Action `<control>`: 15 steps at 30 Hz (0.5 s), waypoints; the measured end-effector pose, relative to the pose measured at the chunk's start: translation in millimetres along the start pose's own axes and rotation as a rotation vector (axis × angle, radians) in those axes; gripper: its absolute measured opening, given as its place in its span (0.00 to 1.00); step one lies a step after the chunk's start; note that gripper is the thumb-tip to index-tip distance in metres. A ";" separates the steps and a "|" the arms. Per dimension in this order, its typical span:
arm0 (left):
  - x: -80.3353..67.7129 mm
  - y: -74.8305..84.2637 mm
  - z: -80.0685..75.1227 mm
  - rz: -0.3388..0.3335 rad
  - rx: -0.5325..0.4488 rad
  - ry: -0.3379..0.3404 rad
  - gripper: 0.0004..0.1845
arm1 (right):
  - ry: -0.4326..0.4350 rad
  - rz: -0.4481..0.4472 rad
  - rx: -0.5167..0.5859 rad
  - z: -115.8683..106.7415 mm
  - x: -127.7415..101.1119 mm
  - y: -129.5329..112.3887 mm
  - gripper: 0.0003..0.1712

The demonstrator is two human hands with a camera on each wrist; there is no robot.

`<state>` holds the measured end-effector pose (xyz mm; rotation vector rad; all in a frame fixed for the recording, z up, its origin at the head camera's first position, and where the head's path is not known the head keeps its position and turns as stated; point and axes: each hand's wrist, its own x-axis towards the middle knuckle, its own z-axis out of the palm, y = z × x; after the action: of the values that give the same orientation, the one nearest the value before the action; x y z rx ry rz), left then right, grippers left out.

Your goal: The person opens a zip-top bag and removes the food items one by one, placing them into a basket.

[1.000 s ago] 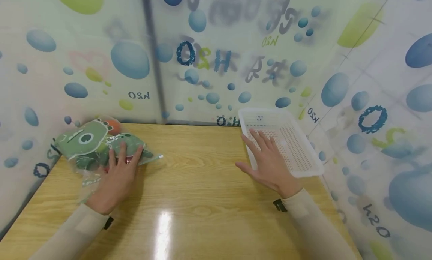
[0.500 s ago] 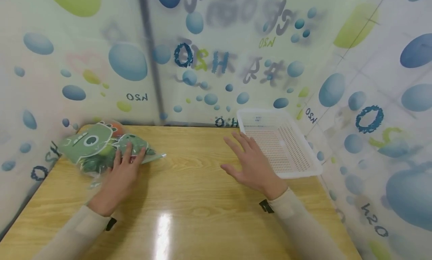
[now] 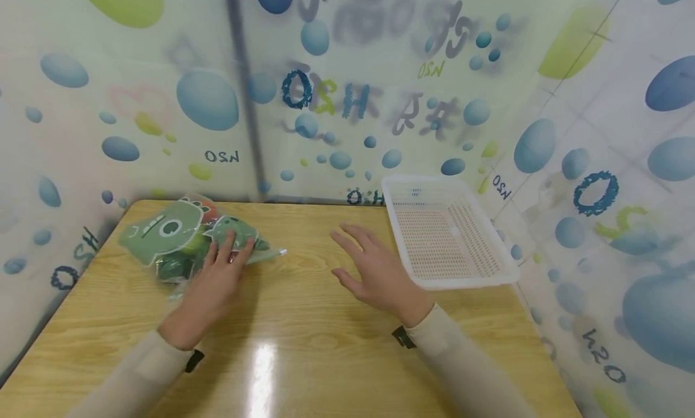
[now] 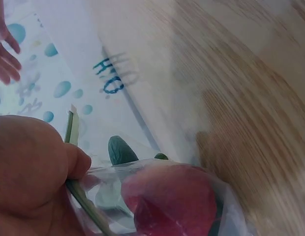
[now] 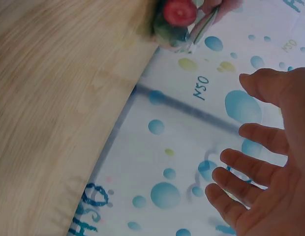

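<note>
A clear zip bag (image 3: 173,243) with green cartoon dinosaur print sits at the left of the wooden table, with red, orange and green items inside. My left hand (image 3: 213,288) has its fingers spread over the bag's right side. In the left wrist view, its thumb (image 4: 77,161) grips the bag's green zip edge (image 4: 88,209), beside a round red item (image 4: 172,199) seen through the plastic. My right hand (image 3: 380,280) hovers over the middle of the table, fingers apart and holding nothing, left of the white basket (image 3: 461,282).
The perforated basket stands at the table's back right, against a curtain-like wall (image 3: 326,44) printed with blue and green bubbles. Similar sheets close off both sides. The wooden table (image 3: 315,345) reaches toward me, with a light glare near its front.
My left hand has drawn the bag to the right along the table. The right hand has moved left, from over the basket to the middle. The basket stays in place.
</note>
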<state>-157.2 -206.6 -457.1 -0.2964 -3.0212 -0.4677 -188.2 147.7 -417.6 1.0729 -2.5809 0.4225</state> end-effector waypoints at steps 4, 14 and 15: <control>1.6 8.7 1.7 0.016 -0.009 0.017 0.32 | -0.032 0.002 0.019 8.3 6.0 -8.1 0.42; 6.5 28.5 8.2 0.060 -0.056 0.049 0.31 | -0.089 -0.001 0.086 26.9 19.1 -21.1 0.39; 7.1 31.1 8.8 0.060 -0.064 0.046 0.31 | -0.087 -0.005 0.090 29.0 20.1 -21.6 0.39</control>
<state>-158.3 -173.6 -455.7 -0.3736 -2.9479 -0.5584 -191.0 109.3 -432.8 1.1526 -2.6572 0.5061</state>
